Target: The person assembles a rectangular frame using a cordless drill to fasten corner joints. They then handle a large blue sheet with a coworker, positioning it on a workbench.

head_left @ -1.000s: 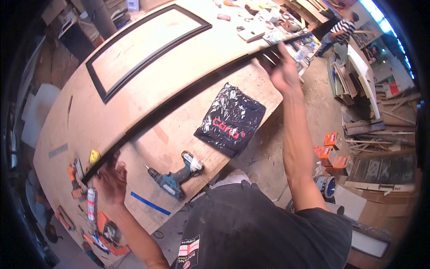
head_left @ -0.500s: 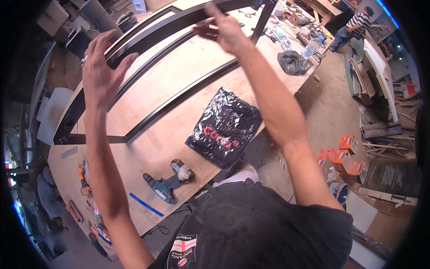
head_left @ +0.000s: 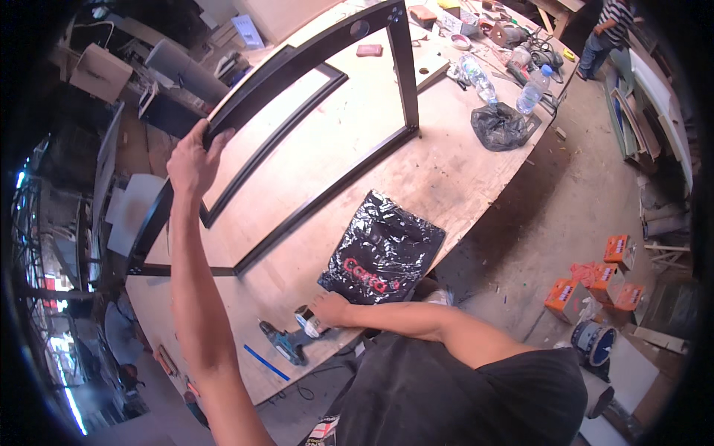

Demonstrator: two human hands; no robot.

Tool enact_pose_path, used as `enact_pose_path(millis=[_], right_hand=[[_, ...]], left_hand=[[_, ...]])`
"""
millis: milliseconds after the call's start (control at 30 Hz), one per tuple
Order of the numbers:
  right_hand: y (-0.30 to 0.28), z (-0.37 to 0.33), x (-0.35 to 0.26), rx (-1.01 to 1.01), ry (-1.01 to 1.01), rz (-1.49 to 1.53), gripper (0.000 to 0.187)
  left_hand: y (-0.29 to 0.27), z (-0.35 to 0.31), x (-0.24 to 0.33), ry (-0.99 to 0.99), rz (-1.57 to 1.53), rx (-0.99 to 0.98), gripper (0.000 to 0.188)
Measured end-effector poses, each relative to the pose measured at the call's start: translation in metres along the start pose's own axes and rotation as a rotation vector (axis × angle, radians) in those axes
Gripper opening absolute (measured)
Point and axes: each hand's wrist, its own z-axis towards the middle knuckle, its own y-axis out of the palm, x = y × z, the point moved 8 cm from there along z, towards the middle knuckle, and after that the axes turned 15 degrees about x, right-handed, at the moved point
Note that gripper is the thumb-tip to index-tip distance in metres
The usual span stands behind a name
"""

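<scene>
A large black frame (head_left: 320, 201) stands on the wooden table, with a round hole in its upper rail. My left hand (head_left: 195, 160) is closed over that upper rail near its left part, thumb on the inner side. At the table's near edge lies a blue cordless drill (head_left: 285, 346), its chuck pointing left. My right hand (head_left: 332, 309) has its fingers curled on the pale battery end of the drill. Just beyond that hand is a shiny black plastic package (head_left: 383, 249) with red print. A blue strip (head_left: 266, 363) lies left of the drill.
Clear bottles (head_left: 532, 91), a crumpled black bag (head_left: 502, 126) and assorted tools occupy the table's far right. A reddish block (head_left: 369, 50) lies beyond the frame. Orange boxes (head_left: 567, 299) stand on the floor at right. Another person (head_left: 604, 37) stands at the far right.
My right hand has come down from above the frame to the drill. My left hand, raised and open before, now holds the frame's upper rail. The view has shifted.
</scene>
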Motion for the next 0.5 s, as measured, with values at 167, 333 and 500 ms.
enact_pose_path(millis=[167,333,500], right_hand=[[-0.003,0.025,-0.026,-0.109,-0.104,0.008,0.073],[0.056,0.034,-0.065,-0.212,-0.227,-0.283,0.062],[0.127,0.035,-0.093,-0.294,-0.128,-0.335,0.023]], left_hand=[[-0.007,0.002,0.002,-0.005,0.005,0.002,0.047],[-0.01,0.002,0.005,0.016,0.028,-0.013,0.052],[-0.012,0.0,0.014,0.026,0.005,-0.026,0.05]])
